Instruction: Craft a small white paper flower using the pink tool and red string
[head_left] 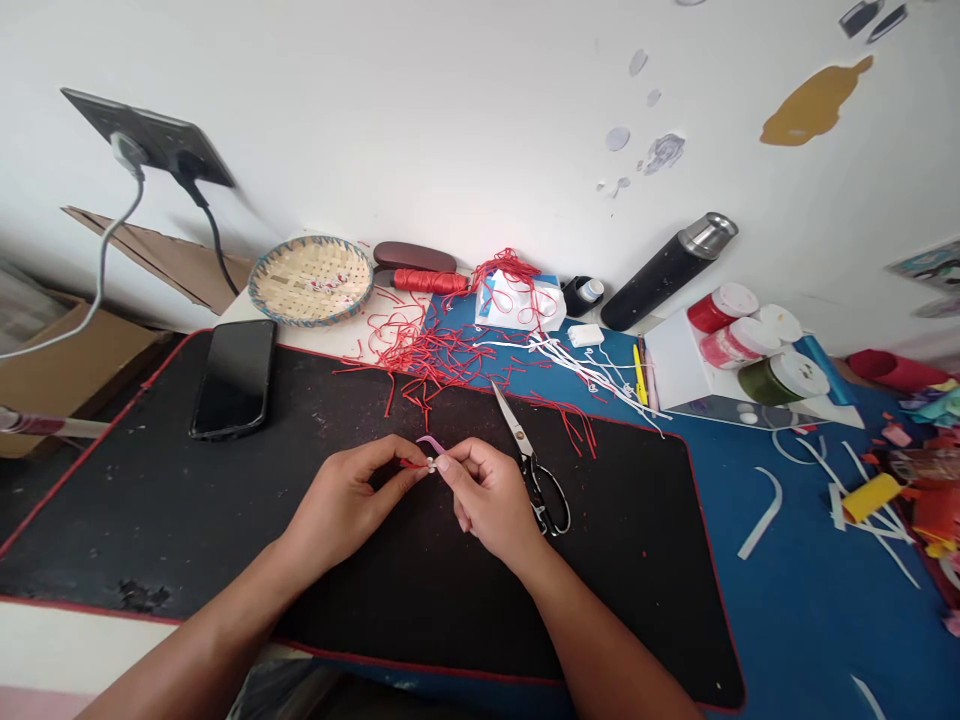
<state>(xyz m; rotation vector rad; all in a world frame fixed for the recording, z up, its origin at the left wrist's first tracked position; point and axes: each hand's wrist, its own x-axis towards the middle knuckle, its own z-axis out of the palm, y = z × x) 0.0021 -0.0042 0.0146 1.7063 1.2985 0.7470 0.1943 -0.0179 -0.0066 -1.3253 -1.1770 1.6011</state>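
The red cord [409, 463] is held just above the middle of the black mat [420, 610], meeting some small white pieces [431, 464] between the two hands. The work looks to be partway: cord and white pieces are together, but whether they are knotted, threaded or merely touching is too small to tell, and no finished piece can be made out nearby.

At the far left lies the phone [234, 378], glossy and rectangular, then a shallow round basket [307, 268] of flat woven strips with a blue-bound rim. The left hand [349, 495] has thumb and forefinger clamped on the red cord. Beyond it, the spool [427, 281] is tightly wound with shiny red thread, and a loose tangle of red snippets [427, 350] suggests that much cutting is done. The right hand [491, 495] has its fingers pinched together on a thin, curved purple strip [429, 441], the thumb tip right beside the white pieces. Whether the strip is fixed to them cannot be told.

Just right of that hand lie metal scissors [525, 440] with black handles, unheld. Farther right come slender white cords [577, 365], a smooth cylindrical flask [660, 278] and squat lidded jars [739, 342].
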